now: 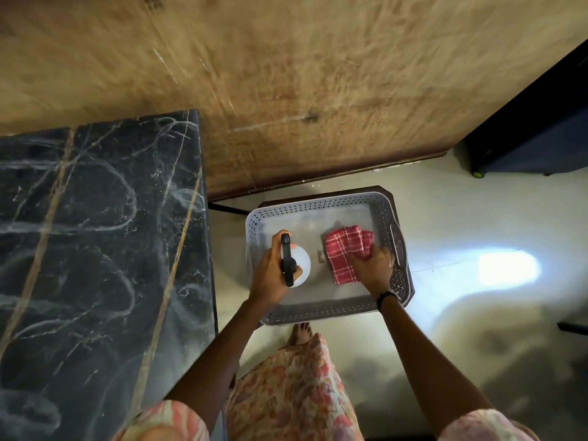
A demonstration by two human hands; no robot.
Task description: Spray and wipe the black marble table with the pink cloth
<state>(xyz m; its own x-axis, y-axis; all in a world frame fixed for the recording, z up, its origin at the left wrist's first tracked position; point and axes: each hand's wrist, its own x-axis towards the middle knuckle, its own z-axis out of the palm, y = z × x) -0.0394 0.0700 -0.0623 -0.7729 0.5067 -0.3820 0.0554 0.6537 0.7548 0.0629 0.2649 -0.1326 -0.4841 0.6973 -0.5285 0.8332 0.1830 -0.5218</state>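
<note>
Left hand (pixel 273 275) grips white spray bottle w/ black trigger (pixel 294 265), right hand (pixel 372 268) clutches pink checked cloth (pixel 346 253), both inside grey perforated plastic basket (pixel 321 316), likely collecting or returning supplies; streaky black marble counter (pixel 95 233) beside it.

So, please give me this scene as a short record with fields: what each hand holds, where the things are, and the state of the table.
left hand: closed around the spray bottle, over the basket
right hand: gripping the pink cloth, inside the basket
basket: grey, perforated, on a low dark stand right of the table
black marble table: at the left, whitish curved smears on its top
spray bottle: white body, black trigger head
pink cloth: checked, folded
</note>
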